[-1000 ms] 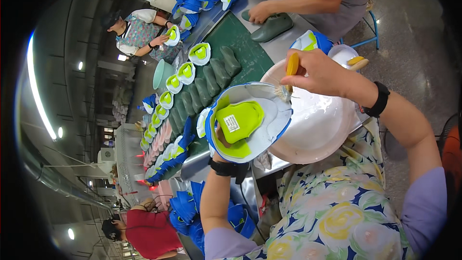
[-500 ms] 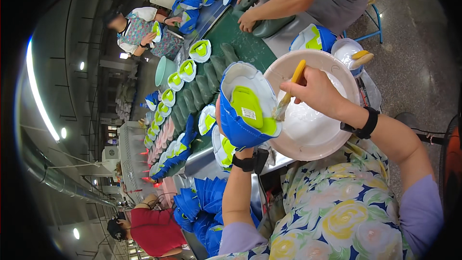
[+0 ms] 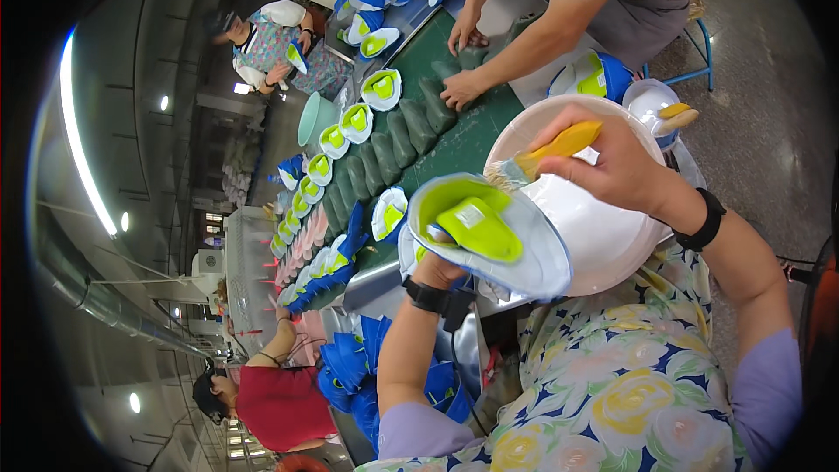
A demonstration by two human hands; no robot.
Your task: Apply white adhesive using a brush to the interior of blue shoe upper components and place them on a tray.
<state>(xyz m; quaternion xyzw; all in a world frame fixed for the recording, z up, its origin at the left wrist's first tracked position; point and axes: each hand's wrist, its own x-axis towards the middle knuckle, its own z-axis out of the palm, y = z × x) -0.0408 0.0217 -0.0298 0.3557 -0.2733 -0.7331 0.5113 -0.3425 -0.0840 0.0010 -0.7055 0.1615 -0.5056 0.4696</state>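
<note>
Turned since earlier, the shoe upper point(image 3: 489, 234) is grasped by the left hand point(image 3: 439, 271); the right hand point(image 3: 619, 166) clasps a yellow-handled brush point(image 3: 564, 142).

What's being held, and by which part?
Right grip: brush, by its yellow handle. Left grip: shoe upper, at its lower-left side, partly hidden.

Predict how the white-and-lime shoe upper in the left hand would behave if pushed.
The shoe upper would probably flex, since its wall looks thin. It seems light for its size, as the left hand alone holds it up.
</note>
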